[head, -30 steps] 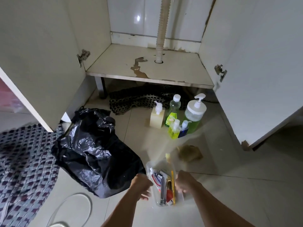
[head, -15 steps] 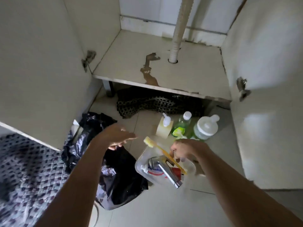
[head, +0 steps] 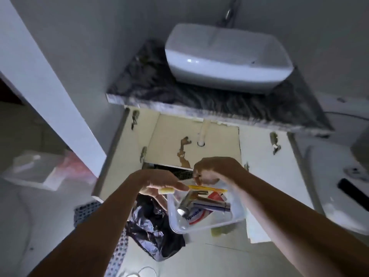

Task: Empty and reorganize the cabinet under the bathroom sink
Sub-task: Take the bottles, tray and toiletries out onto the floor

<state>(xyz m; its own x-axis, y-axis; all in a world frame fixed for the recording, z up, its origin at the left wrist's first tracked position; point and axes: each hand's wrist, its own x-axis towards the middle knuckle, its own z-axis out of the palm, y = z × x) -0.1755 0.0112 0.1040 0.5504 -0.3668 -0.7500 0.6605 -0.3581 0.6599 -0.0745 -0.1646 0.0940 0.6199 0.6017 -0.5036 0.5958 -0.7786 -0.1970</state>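
Here, motion blur softens most of the view, and my forearms hide much of the floor below the cabinet (head: 195,136). My right hand (head: 213,169) grips the far rim of a clear plastic container (head: 201,226), fingers curled over the edge; the fingertips themselves are hard to make out. My left hand (head: 157,186) is at the container's 9 o'clock side, fingers extended along the bristle end of a yellow toothbrush (head: 207,189); I cannot tell whether it grips the container or only touches it. The container is held in the air in front of the open cabinet.

Container contents: the toothbrush lies across the top toward 12 o'clock; below it lies a chrome tap fitting (head: 199,202) and a toothpaste tube (head: 194,216) with its label only partly readable.

The cabinet floor holds only the drain pipe (head: 202,134) and a brown stain (head: 182,154). Both doors stand open. Above, at 12 o'clock, a white basin (head: 225,56) sits on a dark marble countertop (head: 159,84). A black rubbish bag (head: 151,232) lies on the floor at 7 o'clock, partly hidden by my left arm. A green item (head: 219,230) beneath the container is cut off and unidentifiable.
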